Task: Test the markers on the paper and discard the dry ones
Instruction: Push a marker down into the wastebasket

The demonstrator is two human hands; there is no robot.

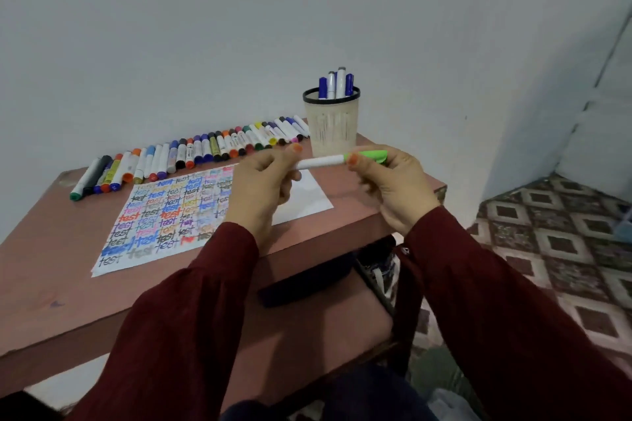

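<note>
I hold a white marker (321,161) level in the air above the table's right end. My left hand (265,181) pinches its white barrel. My right hand (386,181) grips its green cap (367,155), which sits on the marker. Below lies the paper (301,202), its left part covered with rows of the word "test" in many colours and its right part blank. A long row of markers (191,155) with caps of many colours lies along the table's back edge.
A beige mesh cup (331,125) with a black rim stands at the back right corner and holds several blue and white markers. The reddish wooden table (51,267) has a lower shelf with a dark flat object (304,280). Patterned floor tiles lie to the right.
</note>
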